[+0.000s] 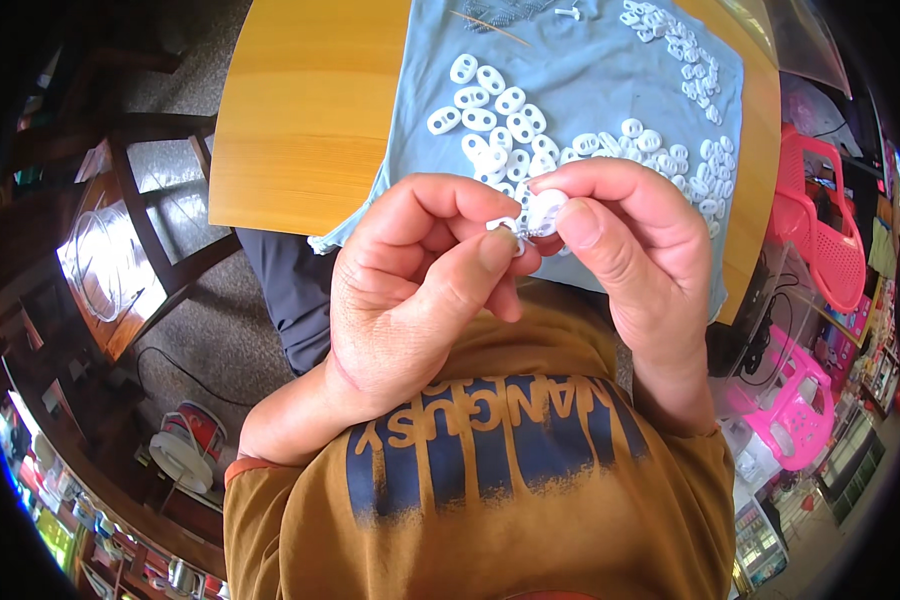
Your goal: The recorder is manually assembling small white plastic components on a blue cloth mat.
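My left hand (410,290) and my right hand (635,240) are raised close to my chest, fingertips together. Between them they pinch a small white plastic piece (542,212); my right thumb and forefinger hold its rounded part, my left thumb and fingers press a smaller white part (505,226) against it. Beyond the hands, several white oval two-hole plastic pieces (490,115) lie scattered on a light blue cloth (570,70) spread over a round wooden table (300,110). Another heap of white pieces (675,40) lies at the cloth's far right.
Pink plastic chairs (820,230) stand to the right of the table. A dark wooden chair (150,230) with a clear plastic container (105,265) is at the left. A thin stick (490,28) lies on the cloth's far edge. A red and white bucket (190,440) is on the floor.
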A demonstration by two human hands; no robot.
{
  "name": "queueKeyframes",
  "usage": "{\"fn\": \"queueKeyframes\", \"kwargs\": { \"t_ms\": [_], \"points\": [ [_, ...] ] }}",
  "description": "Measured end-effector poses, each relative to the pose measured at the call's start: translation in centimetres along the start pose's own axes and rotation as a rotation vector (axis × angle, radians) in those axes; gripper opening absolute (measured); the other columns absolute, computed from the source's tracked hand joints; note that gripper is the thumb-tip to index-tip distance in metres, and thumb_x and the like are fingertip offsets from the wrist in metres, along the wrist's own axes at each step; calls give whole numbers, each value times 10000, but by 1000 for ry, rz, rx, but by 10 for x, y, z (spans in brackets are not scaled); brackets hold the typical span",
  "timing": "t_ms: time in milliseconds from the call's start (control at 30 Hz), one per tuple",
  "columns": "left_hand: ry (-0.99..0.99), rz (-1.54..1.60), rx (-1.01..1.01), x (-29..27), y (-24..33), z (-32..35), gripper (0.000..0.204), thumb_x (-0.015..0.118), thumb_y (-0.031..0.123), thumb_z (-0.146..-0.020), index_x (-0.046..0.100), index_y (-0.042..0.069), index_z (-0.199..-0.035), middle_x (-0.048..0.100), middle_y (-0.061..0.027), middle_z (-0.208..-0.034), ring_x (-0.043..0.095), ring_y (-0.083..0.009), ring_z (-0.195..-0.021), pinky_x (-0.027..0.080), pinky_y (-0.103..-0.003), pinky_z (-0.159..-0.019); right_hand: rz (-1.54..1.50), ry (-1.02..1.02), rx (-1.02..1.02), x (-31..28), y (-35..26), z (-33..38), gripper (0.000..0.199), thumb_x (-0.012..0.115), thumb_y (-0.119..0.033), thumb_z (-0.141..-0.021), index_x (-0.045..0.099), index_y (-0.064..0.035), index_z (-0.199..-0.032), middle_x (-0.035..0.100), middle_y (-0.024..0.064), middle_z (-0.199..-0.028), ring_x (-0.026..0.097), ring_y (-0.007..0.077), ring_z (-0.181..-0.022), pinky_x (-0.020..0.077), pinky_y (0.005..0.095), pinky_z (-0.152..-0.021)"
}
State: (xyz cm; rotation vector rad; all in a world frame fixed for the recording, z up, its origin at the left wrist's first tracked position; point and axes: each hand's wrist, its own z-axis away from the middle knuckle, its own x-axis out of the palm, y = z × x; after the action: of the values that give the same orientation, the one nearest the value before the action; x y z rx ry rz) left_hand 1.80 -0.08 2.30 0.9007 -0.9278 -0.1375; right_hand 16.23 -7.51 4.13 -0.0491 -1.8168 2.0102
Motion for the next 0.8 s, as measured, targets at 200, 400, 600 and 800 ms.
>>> {"fn": "queueKeyframes", "kwargs": {
  "t_ms": [200,400,600,800],
  "points": [
    [12,-14,-8,-3,1,-1,136,507,3,-878,509,-18,-1012,614,-92,-856,576,-75,-716,491,-190,-597,31,29,57,-4,-2,-3,212,554,-137,-876,605,45,-972,607,65,-830,546,91,-708,452,217,-650],
    [17,-31,14,-4,-2,-2,148,509,-1,-876,510,-13,-1025,617,-83,-860,579,-71,-725,490,-188,-601,82,22,35,-4,-3,-4,194,543,-106,-871,612,45,-971,601,52,-822,534,80,-704,440,206,-643],
    [3,-99,43,-5,-3,-1,156,509,-16,-872,508,-12,-1029,616,-75,-857,567,-62,-716,487,-184,-607,441,-13,-133,-7,-5,-4,150,542,0,-848,610,49,-972,597,46,-854,512,66,-706,414,196,-640],
    [19,-141,60,-4,-5,0,153,511,-21,-872,510,-11,-1024,613,-71,-855,564,-58,-709,485,-179,-609,718,-43,-345,-9,-5,-8,149,564,38,-809,614,44,-950,599,70,-818,531,114,-703,416,224,-631]
  ]
}}
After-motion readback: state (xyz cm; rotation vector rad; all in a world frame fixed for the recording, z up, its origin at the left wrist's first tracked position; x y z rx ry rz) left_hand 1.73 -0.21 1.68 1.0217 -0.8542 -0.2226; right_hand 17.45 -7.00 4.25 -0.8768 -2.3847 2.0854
